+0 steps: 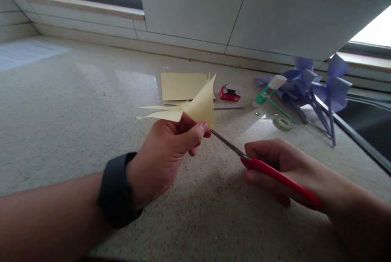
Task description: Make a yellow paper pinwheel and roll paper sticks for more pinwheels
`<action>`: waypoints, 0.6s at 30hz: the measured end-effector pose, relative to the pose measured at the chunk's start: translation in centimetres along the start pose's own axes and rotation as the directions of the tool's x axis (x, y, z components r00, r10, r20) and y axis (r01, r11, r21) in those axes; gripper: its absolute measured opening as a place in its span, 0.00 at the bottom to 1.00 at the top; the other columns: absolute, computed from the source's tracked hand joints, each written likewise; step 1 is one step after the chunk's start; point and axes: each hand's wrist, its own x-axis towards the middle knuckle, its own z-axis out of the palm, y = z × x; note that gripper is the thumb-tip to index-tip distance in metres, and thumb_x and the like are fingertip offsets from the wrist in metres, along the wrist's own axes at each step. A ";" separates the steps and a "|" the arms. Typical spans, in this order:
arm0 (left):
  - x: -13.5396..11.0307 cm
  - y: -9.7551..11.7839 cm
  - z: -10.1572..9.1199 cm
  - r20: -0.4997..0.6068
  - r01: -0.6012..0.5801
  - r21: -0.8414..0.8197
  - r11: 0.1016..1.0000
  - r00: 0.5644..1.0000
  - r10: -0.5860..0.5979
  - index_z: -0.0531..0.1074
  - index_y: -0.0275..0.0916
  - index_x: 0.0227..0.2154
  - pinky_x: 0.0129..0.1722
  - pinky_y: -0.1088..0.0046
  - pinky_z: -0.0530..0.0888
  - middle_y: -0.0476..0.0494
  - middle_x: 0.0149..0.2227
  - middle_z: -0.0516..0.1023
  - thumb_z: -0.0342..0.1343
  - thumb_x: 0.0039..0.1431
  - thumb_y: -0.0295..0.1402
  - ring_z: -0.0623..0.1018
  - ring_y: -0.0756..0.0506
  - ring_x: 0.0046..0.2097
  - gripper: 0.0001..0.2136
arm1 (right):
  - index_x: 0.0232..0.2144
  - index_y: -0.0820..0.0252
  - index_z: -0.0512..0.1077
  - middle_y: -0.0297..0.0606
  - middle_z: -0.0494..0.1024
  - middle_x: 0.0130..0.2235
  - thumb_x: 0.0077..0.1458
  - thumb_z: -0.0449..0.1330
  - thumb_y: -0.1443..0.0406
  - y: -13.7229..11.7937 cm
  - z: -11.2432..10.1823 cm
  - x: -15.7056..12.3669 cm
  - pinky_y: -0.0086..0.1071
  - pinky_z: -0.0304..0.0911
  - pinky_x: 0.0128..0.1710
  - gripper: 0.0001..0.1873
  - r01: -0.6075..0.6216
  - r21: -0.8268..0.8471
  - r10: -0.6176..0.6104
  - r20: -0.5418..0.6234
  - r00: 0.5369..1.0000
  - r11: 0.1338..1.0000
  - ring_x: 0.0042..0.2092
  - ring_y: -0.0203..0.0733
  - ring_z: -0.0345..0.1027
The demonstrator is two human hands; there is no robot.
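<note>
Between the thumb and fingers of my left hand point(171, 148) is a piece of pale yellow paper point(200, 103), cut into pointed flaps that spread to the left and upward. A dark watch point(117, 191) is on that wrist. My right hand point(281, 168) grips a pair of scissors point(275, 172) with red handles. The metal blades look nearly closed, and their tips reach the paper's lower corner beside my left fingertips. Whether the tips touch the paper or lie behind it, I cannot tell.
Behind my hands lie a stack of yellow paper point(180, 85), a small red box point(230, 93), a purple stick point(229, 108), a glue stick point(269, 91) and a tape roll point(283, 123). Purple paper pinwheels point(314, 85) lie at right, near a dark sink point(366, 127). A printed sheet point(30, 54) is far left.
</note>
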 end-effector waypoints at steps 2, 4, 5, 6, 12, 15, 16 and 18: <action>0.0 0.0 0.0 -0.001 -0.002 0.002 1.000 1.000 0.002 0.77 0.37 0.28 0.25 0.82 0.64 0.50 0.29 0.76 0.64 0.60 0.31 0.65 0.56 0.26 0.06 | 0.24 0.58 0.63 0.24 0.63 0.21 0.50 0.72 0.60 -0.1 0.1 0.0 0.19 0.52 0.16 0.20 -0.006 0.006 0.006 -0.003 1.000 1.000 0.19 0.27 0.57; -0.1 0.1 0.0 -0.006 -0.003 -0.002 1.000 1.000 0.003 0.76 0.36 0.27 0.24 0.82 0.63 0.51 0.29 0.76 0.64 0.59 0.30 0.65 0.56 0.26 0.06 | 0.24 0.58 0.63 0.24 0.64 0.21 0.51 0.71 0.60 -0.1 0.1 -0.1 0.19 0.52 0.15 0.20 -0.010 0.007 0.010 -0.007 1.000 1.000 0.19 0.27 0.57; -0.1 0.1 0.0 -0.007 -0.002 -0.006 1.000 1.000 0.002 0.76 0.36 0.27 0.24 0.82 0.63 0.51 0.29 0.76 0.64 0.59 0.30 0.65 0.56 0.26 0.06 | 0.24 0.58 0.63 0.24 0.64 0.21 0.51 0.71 0.60 -0.1 0.2 -0.1 0.19 0.52 0.15 0.19 -0.010 0.004 0.010 -0.008 1.000 1.000 0.19 0.27 0.57; -0.1 0.2 0.1 -0.007 0.000 -0.010 1.000 1.000 0.000 0.76 0.36 0.27 0.24 0.82 0.63 0.51 0.29 0.76 0.64 0.59 0.30 0.65 0.56 0.25 0.07 | 0.24 0.58 0.63 0.24 0.64 0.21 0.51 0.71 0.60 -0.1 0.2 -0.2 0.19 0.52 0.15 0.19 -0.010 0.002 0.010 -0.008 1.000 1.000 0.19 0.27 0.57; 0.1 0.3 0.3 -0.014 0.008 -0.019 1.000 1.000 -0.009 0.75 0.36 0.26 0.24 0.82 0.63 0.50 0.28 0.76 0.64 0.58 0.29 0.64 0.56 0.25 0.07 | 0.24 0.58 0.63 0.23 0.63 0.21 0.52 0.71 0.60 0.2 0.1 -0.1 0.19 0.52 0.15 0.19 0.005 -0.002 -0.005 -0.007 1.000 1.000 0.19 0.27 0.56; 0.1 0.2 0.2 -0.009 0.003 -0.029 1.000 1.000 -0.004 0.76 0.36 0.26 0.24 0.82 0.63 0.51 0.28 0.76 0.65 0.57 0.28 0.65 0.56 0.26 0.06 | 0.24 0.58 0.62 0.23 0.62 0.20 0.51 0.71 0.59 0.2 0.1 -0.1 0.20 0.50 0.15 0.20 0.011 -0.043 -0.012 -0.029 1.000 0.999 0.19 0.27 0.55; 0.1 0.1 0.2 -0.009 0.002 -0.029 1.000 1.000 -0.003 0.76 0.36 0.27 0.24 0.83 0.63 0.51 0.28 0.76 0.65 0.57 0.28 0.65 0.56 0.26 0.05 | 0.23 0.57 0.62 0.23 0.62 0.20 0.51 0.71 0.59 0.1 0.1 -0.1 0.20 0.49 0.15 0.21 0.014 -0.060 -0.016 -0.036 0.999 0.998 0.19 0.27 0.55; 0.0 0.1 0.1 -0.011 0.011 -0.020 1.000 1.000 -0.011 0.77 0.36 0.27 0.24 0.83 0.63 0.51 0.29 0.76 0.65 0.57 0.29 0.66 0.57 0.26 0.05 | 0.23 0.57 0.62 0.24 0.62 0.20 0.52 0.71 0.58 0.1 0.1 -0.1 0.20 0.49 0.15 0.21 0.013 -0.087 -0.017 -0.042 0.999 0.996 0.19 0.27 0.56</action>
